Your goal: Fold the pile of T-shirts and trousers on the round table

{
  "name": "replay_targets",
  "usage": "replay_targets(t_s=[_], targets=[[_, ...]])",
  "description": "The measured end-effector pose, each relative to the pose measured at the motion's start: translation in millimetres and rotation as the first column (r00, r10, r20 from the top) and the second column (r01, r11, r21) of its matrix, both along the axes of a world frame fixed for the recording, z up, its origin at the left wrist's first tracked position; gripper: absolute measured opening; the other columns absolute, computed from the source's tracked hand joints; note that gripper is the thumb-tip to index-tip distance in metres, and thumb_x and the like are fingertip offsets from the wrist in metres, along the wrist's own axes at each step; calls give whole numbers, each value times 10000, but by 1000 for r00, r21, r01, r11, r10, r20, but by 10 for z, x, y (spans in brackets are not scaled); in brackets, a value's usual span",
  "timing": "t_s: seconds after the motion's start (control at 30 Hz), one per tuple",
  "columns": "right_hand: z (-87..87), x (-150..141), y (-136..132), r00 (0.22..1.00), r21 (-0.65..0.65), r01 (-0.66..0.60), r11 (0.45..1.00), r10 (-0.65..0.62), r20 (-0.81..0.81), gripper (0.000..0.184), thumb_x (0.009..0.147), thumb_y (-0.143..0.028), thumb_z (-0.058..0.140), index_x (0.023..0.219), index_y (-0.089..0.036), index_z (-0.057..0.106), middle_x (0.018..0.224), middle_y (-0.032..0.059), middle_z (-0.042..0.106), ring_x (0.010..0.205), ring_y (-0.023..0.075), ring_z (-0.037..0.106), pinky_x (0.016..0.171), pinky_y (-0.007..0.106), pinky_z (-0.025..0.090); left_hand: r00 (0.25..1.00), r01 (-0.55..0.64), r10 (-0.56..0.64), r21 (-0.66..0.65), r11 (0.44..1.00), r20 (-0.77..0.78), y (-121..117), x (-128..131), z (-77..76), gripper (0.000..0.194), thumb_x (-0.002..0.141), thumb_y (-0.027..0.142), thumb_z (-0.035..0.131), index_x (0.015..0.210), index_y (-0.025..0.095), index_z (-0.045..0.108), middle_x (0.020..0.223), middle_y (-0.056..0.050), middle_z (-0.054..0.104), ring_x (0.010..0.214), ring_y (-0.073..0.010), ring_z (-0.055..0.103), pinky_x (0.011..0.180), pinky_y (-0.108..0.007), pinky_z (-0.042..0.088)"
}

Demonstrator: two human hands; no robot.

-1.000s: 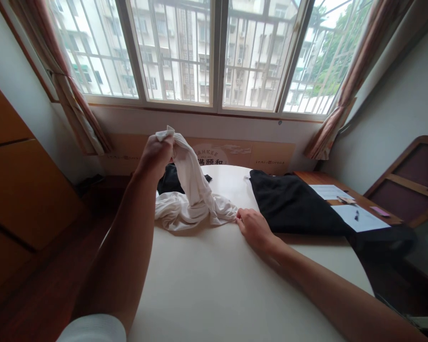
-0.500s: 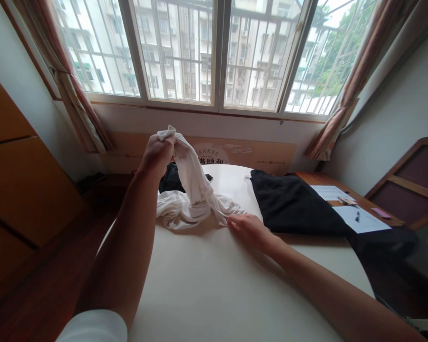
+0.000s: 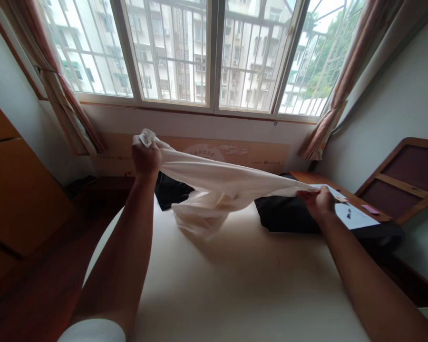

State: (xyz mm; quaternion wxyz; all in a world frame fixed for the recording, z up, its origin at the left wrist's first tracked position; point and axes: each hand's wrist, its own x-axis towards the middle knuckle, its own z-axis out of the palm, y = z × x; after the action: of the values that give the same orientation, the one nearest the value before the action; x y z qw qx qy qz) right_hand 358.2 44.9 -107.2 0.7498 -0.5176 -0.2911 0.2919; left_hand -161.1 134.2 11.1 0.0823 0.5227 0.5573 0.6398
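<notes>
A white cloth garment is stretched in the air between my two hands, its lower part hanging loose and blurred above the table. My left hand is closed in a fist around one bunched end, raised at the left. At the right, my right hand pinches the other end, arm extended. The exact kind of garment cannot be made out. Behind the cloth on the left lies a dark piece of clothing. A folded black garment lies on the right, partly hidden by the cloth and my right hand.
The white rounded table fills the foreground. To its right stands a wooden desk with papers and a pink slip. A wooden frame leans at the right wall. Barred windows and a flat cardboard box are behind.
My right hand has moved right and up, drawing the white cloth out wide. My left hand has shifted slightly left, and the crumpled part has lifted from the table.
</notes>
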Motion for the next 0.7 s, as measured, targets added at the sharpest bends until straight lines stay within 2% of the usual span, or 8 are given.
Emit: replay_targets(t_s=[0.1,0.27,0.37,0.43,0.5,0.57,0.63,0.7], targets=[[-141,133,49,994,-34,92,995,-90,56,192,902,-460,419,806,-303,367,638,-47,521,568,203,631,658,414,640,995,-99,99,-37,994,6,141,83,-230,155,882,219,653,935,236,508,1041,-93,709,1151,-299,681,1015,-390,511],[-243,-54,29,943,-64,136,989,-109,314,261,753,-405,660,917,-273,507,816,-7,611,835,242,671,878,466,601,988,152,-134,-298,942,81,201,169,-486,277,808,201,769,980,200,552,968,-71,726,974,-265,734,894,-386,587],[-183,-281,-55,845,-35,127,991,-90,527,270,716,-356,747,930,-251,620,986,71,682,1098,309,635,1117,514,444,942,334,-317,-440,834,114,178,181,-575,327,699,128,812,951,172,608,851,-37,723,791,-232,734,722,-336,609],[-129,-467,-132,740,-4,78,997,-55,671,186,774,-385,727,865,-248,640,1033,102,702,1153,323,609,1146,487,397,940,318,-339,-492,811,50,179,187,-615,233,698,133,797,868,159,639,806,-42,713,747,-228,720,672,-316,601],[-96,-677,-219,586,-41,-25,999,48,809,242,877,-462,651,766,-253,601,911,95,706,1004,303,640,1044,443,463,962,219,-266,-416,883,-57,201,194,-632,131,752,178,763,833,153,663,825,-61,719,738,-230,716,653,-307,592],[-96,-905,-315,428,-157,-153,976,209,879,408,982,-531,520,677,-260,525,706,61,648,758,253,619,878,401,511,980,154,-177,-216,964,-94,238,206,-627,122,833,221,700,933,152,690,923,-84,743,788,-231,728,679,-302,594],[-119,-1145,-423,337,-268,-296,917,363,869,440,1052,-490,391,710,-251,532,630,31,607,622,209,571,764,364,515,988,136,-137,-19,991,-76,270,225,-608,212,905,238,623,1088,152,686,1043,-108,757,890,-231,742,766,-304,602],[-144,-1379,-549,284,-299,-462,835,458,842,315,1056,-353,366,917,-220,615,743,32,665,669,200,615,753,340,530,988,128,-121,67,990,-99,271,256,-579,279,935,207,562,1186,146,670,1154,-137,750,1032,-240,736,915,-327,586]])
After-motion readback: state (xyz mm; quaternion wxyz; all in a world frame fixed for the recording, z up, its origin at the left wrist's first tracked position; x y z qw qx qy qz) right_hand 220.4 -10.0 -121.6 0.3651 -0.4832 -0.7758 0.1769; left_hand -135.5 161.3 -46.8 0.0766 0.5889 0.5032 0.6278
